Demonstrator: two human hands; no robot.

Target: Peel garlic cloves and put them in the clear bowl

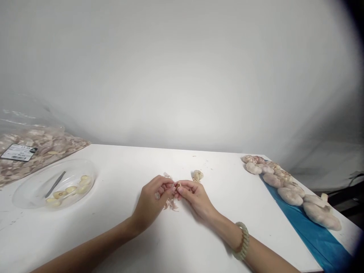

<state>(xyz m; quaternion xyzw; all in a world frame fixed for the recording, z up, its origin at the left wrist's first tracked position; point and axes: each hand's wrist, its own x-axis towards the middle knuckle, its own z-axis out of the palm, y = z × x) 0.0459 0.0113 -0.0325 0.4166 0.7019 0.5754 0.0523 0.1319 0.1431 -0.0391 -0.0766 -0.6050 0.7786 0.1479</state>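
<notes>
My left hand [153, 201] and my right hand [196, 196] meet over the middle of the white table, fingertips almost touching. Pinched in the right fingers is a small brownish garlic clove [178, 186], partly hidden by them. The left fingers are curled and pressed together against it; whatever lies inside them is mostly covered. Beneath the hands are loose papery garlic skins [171, 205]. Just beyond the right hand sits a partly broken garlic bulb [197, 175]. A pale green bracelet circles the right forearm.
At left, a clear plastic dish [91, 170] holds several peeled cloves and a small knife [55, 184]. Behind it lies a labelled plastic bag [51, 142] full of garlic skins. Several whole garlic bulbs [290, 196] line a blue cloth [309, 231] along the right edge. A wall [182, 76] backs the table.
</notes>
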